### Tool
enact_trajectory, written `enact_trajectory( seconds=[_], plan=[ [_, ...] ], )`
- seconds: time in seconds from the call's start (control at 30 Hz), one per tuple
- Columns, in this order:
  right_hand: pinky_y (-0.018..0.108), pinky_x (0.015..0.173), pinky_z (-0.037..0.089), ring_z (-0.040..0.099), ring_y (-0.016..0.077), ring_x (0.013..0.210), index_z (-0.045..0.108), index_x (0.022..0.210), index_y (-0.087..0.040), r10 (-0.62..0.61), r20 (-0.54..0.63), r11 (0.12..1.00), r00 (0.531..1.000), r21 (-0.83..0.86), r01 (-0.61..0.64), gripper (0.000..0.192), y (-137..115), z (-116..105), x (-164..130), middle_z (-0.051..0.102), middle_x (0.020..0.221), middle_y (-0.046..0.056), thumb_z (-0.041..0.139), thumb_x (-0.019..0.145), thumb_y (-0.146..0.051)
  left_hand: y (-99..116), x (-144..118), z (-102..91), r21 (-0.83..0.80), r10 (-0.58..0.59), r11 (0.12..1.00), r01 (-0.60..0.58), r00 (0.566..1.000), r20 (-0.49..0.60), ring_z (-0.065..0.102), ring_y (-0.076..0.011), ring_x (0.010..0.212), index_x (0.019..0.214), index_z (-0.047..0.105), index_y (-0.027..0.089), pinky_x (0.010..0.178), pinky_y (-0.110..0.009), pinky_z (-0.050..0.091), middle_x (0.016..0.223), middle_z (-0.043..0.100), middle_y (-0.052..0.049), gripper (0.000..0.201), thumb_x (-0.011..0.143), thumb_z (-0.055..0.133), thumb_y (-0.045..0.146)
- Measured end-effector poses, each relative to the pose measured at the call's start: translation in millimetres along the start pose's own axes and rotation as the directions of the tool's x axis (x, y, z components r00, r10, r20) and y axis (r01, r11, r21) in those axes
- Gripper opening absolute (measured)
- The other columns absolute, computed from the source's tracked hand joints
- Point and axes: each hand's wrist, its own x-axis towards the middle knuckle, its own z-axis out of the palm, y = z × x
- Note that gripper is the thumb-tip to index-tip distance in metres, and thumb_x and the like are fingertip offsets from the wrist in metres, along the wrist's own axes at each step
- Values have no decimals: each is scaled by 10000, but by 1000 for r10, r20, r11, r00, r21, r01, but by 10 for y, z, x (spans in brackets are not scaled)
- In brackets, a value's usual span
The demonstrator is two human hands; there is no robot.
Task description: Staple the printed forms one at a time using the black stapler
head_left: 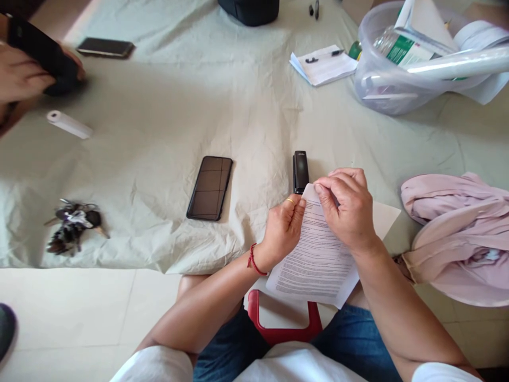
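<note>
From the head view, both of the person's hands meet at the far top edge of a printed sheet of paper point(318, 260) that lies near the person, at the near edge of a cloth point(159, 132) spread on the floor. The left hand point(283, 229) is closed in a pinch on the sheet's upper left corner, thumb and fingers pressed against the edge. The right hand point(350, 207) is curled over the same top edge just beside it, fingertips gripping the paper at its far corner; the two hands nearly touch. The sheet's long axis runs from that far corner down and toward the person, tilted a little to the right, its near end hanging over a red stool point(284, 331) and the person's lap.

A black stapler point(300, 171) lies on the cloth just beyond the hands, its long axis pointing away from the person, slightly left of the pinched corner; the left hand is the nearer of the two. A dark phone point(210, 188) lies farther left, a bunch of keys point(75, 224) well to the left. A pink garment point(457, 233) is heaped on the right. At far left another person's hand point(24, 74) holds something dark.
</note>
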Motion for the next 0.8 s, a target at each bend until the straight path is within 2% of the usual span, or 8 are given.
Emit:
enact_trajectory(
  seconds=[0.17,0.3,0.4,0.53,0.63,0.8],
  plan=[
    [507,1081,569,690,312,1227,816,1244,-269,-7,-24,1000,1000,-15,7,264,-38,22,-10,817,1112,90,586,1117,-286,-13,5,0,10,-15,1000,15,1000,-19,428,-124,555,855,536,243,540,-294,359,637,494,51,524,1152,441,664],
    [514,1082,566,683,320,1267,824,1207,-271,-33,-1,999,999,14,33,261,-45,39,-20,827,1086,83,583,1110,-242,-18,0,-7,23,-43,999,44,998,-36,465,-130,559,904,591,237,544,-294,378,642,526,46,491,1152,465,641],
    [503,1065,579,696,313,1241,821,1200,-257,-49,-37,999,998,18,50,248,-30,47,-22,831,1087,85,591,1108,-236,-9,-6,-13,23,-46,999,47,998,-38,475,-129,561,906,593,235,547,-293,382,639,519,48,484,1155,467,630],
    [495,1061,597,714,306,1221,825,1221,-250,-65,-58,998,996,2,65,260,-48,66,-24,838,1089,86,593,1107,-225,-6,1,-8,-1,-43,999,43,998,-35,459,-126,548,879,549,243,533,-293,377,626,497,52,515,1149,448,669],
    [523,1088,588,713,319,1254,820,1282,-253,-53,-21,998,998,-21,53,300,-78,80,-31,842,1154,95,579,1107,-219,-15,12,7,-24,-36,999,35,998,-41,443,-125,541,867,516,252,519,-296,367,633,498,51,528,1142,438,695],
    [507,1099,593,717,310,1267,804,1327,-217,-106,-19,994,994,3,106,318,-103,99,-53,854,1179,105,579,1105,-181,-33,21,25,-33,-15,999,12,997,-70,429,-124,539,834,461,262,515,-308,355,653,498,45,541,1143,420,703]
  ],
)
